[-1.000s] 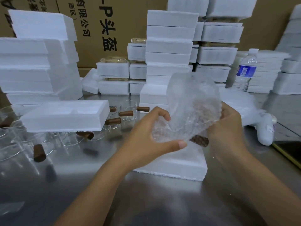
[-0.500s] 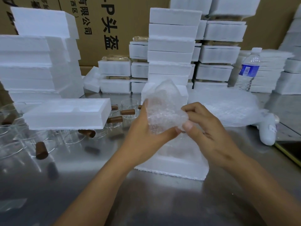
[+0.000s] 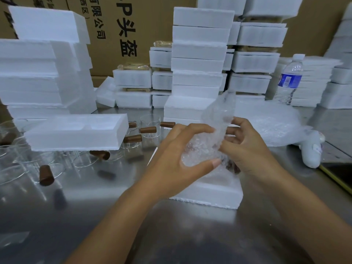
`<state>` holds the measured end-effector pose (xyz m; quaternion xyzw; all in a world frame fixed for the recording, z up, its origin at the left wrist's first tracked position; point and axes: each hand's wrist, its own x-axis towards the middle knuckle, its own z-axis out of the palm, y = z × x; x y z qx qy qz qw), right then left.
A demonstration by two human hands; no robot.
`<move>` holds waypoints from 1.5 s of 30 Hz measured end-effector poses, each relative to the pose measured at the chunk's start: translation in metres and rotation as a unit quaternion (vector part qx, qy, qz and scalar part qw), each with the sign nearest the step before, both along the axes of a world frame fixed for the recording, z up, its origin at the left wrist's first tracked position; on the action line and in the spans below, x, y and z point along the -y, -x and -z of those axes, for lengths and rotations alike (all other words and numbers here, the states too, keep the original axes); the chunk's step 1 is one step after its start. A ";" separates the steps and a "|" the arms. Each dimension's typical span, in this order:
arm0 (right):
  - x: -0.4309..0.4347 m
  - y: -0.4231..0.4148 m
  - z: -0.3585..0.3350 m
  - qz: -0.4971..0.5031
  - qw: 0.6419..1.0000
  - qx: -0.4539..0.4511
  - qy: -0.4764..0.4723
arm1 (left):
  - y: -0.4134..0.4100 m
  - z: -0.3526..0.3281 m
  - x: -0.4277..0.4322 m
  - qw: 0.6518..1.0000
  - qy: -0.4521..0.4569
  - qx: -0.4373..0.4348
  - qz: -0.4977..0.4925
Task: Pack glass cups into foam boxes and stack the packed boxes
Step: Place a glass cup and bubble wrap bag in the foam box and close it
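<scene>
My left hand (image 3: pixel 177 161) grips a glass cup wrapped in a bubble-wrap bag (image 3: pixel 205 147), fingers curled over its top and thumb under it. From the right side, my right hand (image 3: pixel 247 149) pinches the same bag, whose loose end sticks up. A bit of the cup's brown handle shows below the thumb. Both hands hover over an open white foam box (image 3: pixel 215 193) on the steel table. Several bare glass cups with brown handles (image 3: pixel 148 128) stand to the left. A foam lid (image 3: pixel 76 132) lies on top of some of them.
Stacks of white foam boxes (image 3: pixel 200 54) fill the back and left (image 3: pixel 38 73). A pile of bubble-wrap bags (image 3: pixel 266 122) lies at right, beside a white tape roll (image 3: pixel 312 149) and a water bottle (image 3: pixel 289 79). Cardboard cartons form the back wall.
The bag has been gathered tighter round the cup and lowered toward the foam box. My right hand moved from under the bag to its right side.
</scene>
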<state>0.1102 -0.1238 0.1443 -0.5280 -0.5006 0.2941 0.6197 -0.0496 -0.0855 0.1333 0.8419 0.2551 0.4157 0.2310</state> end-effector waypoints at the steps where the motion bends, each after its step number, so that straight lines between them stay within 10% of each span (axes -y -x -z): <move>1: 0.001 0.000 -0.002 -0.013 1.000 0.019 -0.007 | 0.000 0.000 0.000 1.000 -0.006 -0.002 -0.003; 15: 0.006 0.011 0.002 0.003 0.948 0.285 -0.139 | 0.004 -0.003 -0.004 0.997 0.045 0.062 -0.005; 28: 0.003 0.003 0.000 -0.020 0.994 0.081 -0.070 | 0.005 0.000 -0.006 0.996 -0.055 -0.003 -0.065; 35: 0.001 0.002 -0.001 -0.027 0.994 0.065 -0.079 | 0.015 -0.014 -0.012 0.985 0.099 0.132 -0.055; 45: 0.000 0.004 0.006 -0.099 0.990 0.099 -0.012 | 0.037 -0.011 -0.030 0.974 0.225 0.006 -0.016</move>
